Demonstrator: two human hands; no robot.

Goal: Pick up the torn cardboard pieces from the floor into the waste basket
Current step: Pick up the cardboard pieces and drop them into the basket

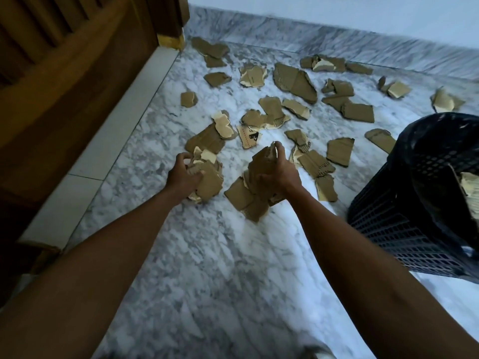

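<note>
Marble floor (220, 255), strewn with torn cardboard pieces (295, 81). Left hand (182, 174) and right hand (278, 172) each clutching gathered scraps, probably for fewer trips to waste basket (404, 203), close right.

**Obscured and cropped items**

Waste basket (404, 203): cut off by right edge; contents mostly hidden. Left hand (182, 174) fingers partly buried in cardboard pieces (207, 177). Wooden furniture (64, 73) cropped at top and left. Printed scrap (250, 138): marking illegible.

The cardboard pieces (295, 82) I gather are brown, some faces cream; the floor (207, 255) is grey-veined white marble; the waste basket (404, 224) looks dark, perhaps navy mesh.
</note>
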